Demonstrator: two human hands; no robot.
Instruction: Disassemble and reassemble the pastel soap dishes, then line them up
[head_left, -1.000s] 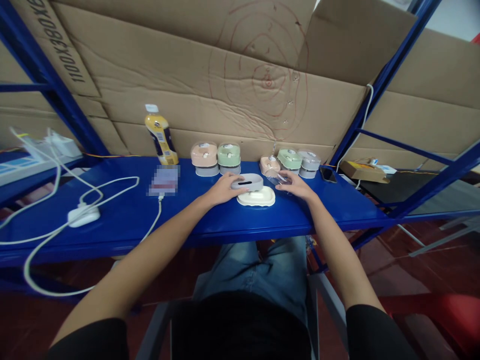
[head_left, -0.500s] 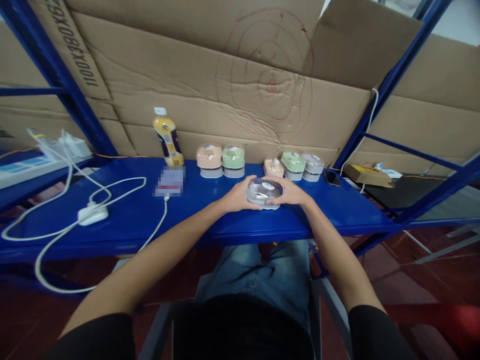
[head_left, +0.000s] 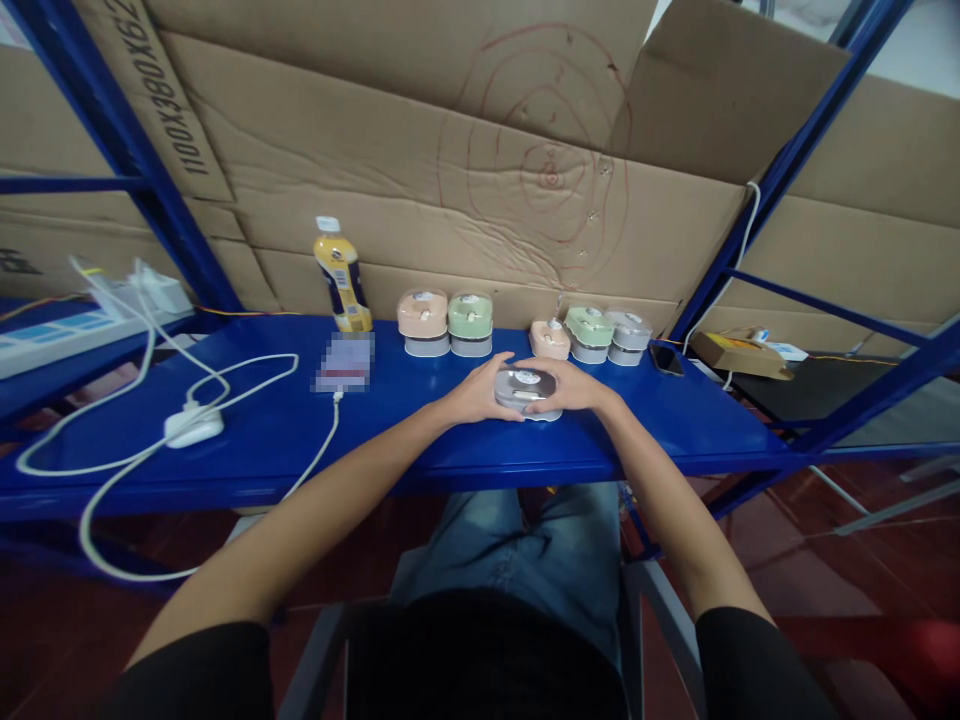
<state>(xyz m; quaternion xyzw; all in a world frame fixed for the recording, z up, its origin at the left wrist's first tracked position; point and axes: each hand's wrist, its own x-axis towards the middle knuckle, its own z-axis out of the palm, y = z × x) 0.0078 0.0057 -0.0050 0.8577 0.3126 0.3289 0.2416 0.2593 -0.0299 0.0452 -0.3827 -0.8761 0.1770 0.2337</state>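
Between my hands, near the front edge of the blue table, is a small grey lidded box [head_left: 516, 386] with a clear top, a round white label and a latch at the front. My left hand [head_left: 478, 390] wraps its left side, thumb low at the front and fingers behind. From the right, my right hand [head_left: 568, 385] curves around it, with fingers over the back and the thumb at the front. Behind them stand similar boxes: a pink one [head_left: 550, 340], a green one [head_left: 589, 327] and a grey one [head_left: 628, 332].
Further left stand another pink box [head_left: 422, 316] and green box [head_left: 471, 318]. A yellow drink bottle [head_left: 343, 275] is beside a blurred-out device [head_left: 345, 362] on a white cable. A charger [head_left: 193, 426] lies at left, a phone [head_left: 666, 359] at right. Cardboard [head_left: 375, 150] backs the table [head_left: 420, 395].
Both hands stay around the grey box. Its clear top and label sit slightly lower than before, with my right fingers. The whole view has shifted a little.
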